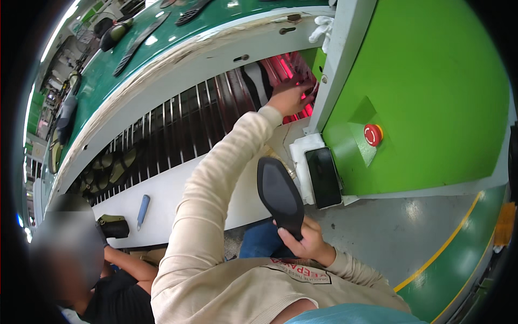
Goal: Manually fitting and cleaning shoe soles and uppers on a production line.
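Right grip (308,242), nearest the torso: fingers closed round the lower end of a dark shoe sole (280,191), held tilted with its other end raised over the edge of the white table (162,205). A dark phone (324,178) lies to the right against white padding (302,154); a blue tool (143,212) and a dark shoe (114,226) lie to the left, near a co-worker (121,297). Left grip (290,97), farther off: extended into a red-lit opening; whether it holds anything cannot be told. Just beside it, a black-and-white shoe part (257,83) lies on metal bars (200,116). Beyond, several soles rest on a green surface (162,51).
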The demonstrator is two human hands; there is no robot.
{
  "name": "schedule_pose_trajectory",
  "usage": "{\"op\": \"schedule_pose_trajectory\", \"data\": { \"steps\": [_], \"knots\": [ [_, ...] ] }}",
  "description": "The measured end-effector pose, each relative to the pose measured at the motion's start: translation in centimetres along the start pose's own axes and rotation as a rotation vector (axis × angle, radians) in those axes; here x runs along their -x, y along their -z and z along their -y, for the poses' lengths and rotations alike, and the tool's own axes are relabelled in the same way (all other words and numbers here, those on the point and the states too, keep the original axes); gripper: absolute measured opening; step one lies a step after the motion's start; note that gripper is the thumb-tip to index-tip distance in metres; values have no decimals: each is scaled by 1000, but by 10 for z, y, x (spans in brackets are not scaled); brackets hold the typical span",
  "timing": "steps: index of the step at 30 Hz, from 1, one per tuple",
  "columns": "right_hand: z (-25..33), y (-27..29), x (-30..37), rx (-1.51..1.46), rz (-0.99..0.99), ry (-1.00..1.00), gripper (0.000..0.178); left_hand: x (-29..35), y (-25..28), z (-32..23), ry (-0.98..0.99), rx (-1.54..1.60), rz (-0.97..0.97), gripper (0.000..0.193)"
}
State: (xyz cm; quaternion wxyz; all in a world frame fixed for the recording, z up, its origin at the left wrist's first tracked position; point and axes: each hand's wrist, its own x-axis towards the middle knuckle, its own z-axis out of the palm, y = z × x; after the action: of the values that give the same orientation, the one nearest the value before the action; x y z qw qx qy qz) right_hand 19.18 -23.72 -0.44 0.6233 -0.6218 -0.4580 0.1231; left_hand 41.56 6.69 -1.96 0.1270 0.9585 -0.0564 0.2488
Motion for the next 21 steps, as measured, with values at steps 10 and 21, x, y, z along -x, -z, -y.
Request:
{"op": "schedule_pose_trajectory", "data": {
  "steps": [10,21],
  "knots": [
    [6,25,19,44,-39,-174,22,-67,-76,-15,443,326,153,43],
    [11,27,5,-51,-18,-78,21,105,114,11,383,549,-378,20]
  ]
}}
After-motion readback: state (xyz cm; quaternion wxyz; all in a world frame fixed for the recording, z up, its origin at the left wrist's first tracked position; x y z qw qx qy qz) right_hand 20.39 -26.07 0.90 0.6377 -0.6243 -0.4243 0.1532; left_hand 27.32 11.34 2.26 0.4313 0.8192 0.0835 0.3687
